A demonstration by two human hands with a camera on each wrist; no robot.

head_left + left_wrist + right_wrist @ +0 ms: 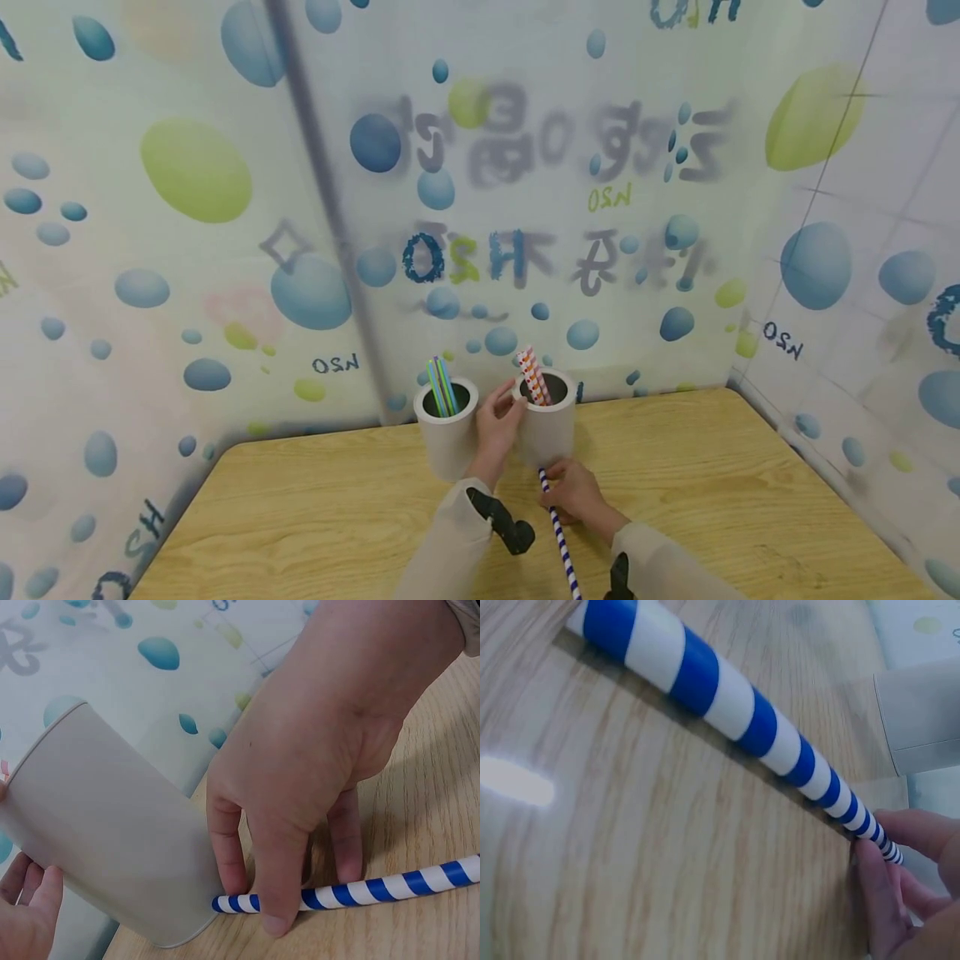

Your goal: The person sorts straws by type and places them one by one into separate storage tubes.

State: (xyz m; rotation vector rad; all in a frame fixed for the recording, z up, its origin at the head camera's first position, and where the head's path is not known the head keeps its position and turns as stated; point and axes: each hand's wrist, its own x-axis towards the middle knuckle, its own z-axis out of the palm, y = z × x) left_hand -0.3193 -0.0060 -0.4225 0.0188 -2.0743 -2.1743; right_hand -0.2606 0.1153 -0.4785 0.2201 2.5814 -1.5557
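My left hand [498, 425] holds the left side of a white cup [547, 429], its fingers near the rim. Red-and-orange patterned paper straws [532, 375] stand leaning inside that cup. Beside the cup's foot, my right hand [573, 492] pinches a blue-and-white striped straw [564, 550] close to its far end. The straw lies along the table, its tip at the cup's base in the left wrist view. A second white cup [450, 442], left of my left hand, contains striped straws [442, 387] in green and blue.
Both cups stand near the back edge of a wooden table [322, 517]. Right behind it hangs a pale curtain [300, 367] printed with blue and green drops; similar printed cloth closes in the left and right sides.
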